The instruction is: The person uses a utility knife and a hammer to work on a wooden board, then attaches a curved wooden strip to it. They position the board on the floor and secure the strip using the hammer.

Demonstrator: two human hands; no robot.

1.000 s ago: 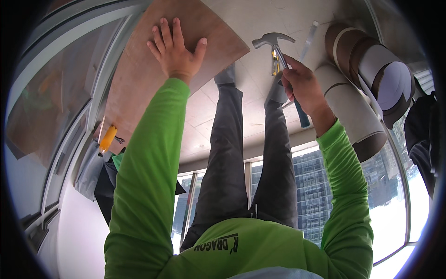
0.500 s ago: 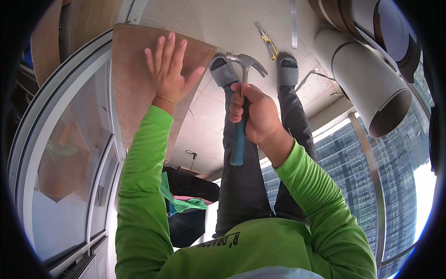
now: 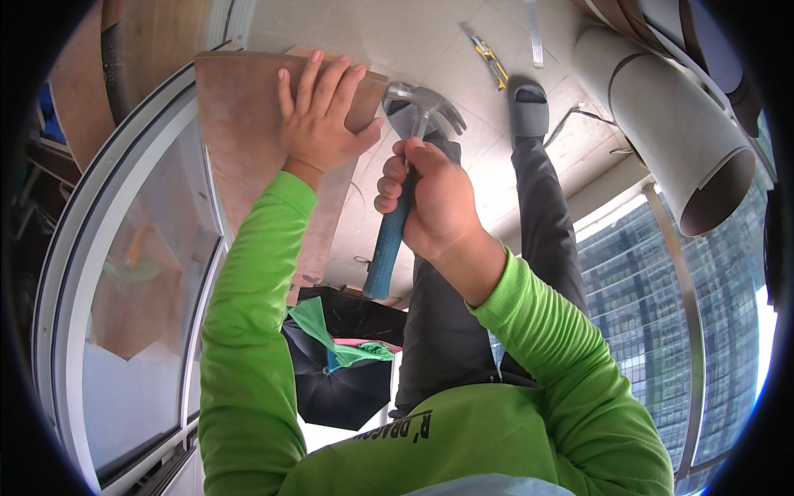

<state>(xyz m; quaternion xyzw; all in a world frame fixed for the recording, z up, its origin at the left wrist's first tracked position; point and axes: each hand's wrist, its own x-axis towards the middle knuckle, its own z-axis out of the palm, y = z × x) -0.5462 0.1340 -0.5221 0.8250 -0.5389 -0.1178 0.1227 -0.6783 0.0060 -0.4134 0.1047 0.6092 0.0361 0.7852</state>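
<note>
A brown wooden board [image 3: 240, 107] stands at the left beside the glass door. My left hand [image 3: 325, 116] lies spread over the board's upper part, fingers stretched toward its far edge. My right hand [image 3: 434, 194] grips a claw hammer [image 3: 390, 248] by its blue-green handle. The metal head points up and away, its striking face close to the board's right edge; whether they touch I cannot tell. One grey slipper is partly hidden behind the hammer head; the other grey slipper [image 3: 528, 107] shows to its right.
A yellow utility knife [image 3: 488, 62] and a metal strip [image 3: 534, 33] lie on the floor ahead. Large rolled sheets [image 3: 662, 124] rest at the right by the window. On the left is a framed glass door [image 3: 141, 273]. A black umbrella [image 3: 339, 397] with coloured cloths is below the board.
The hammer and my right hand have moved left and nearer the board, the handle tilting more. My left hand has shifted right on the board. The whole view has turned slightly.
</note>
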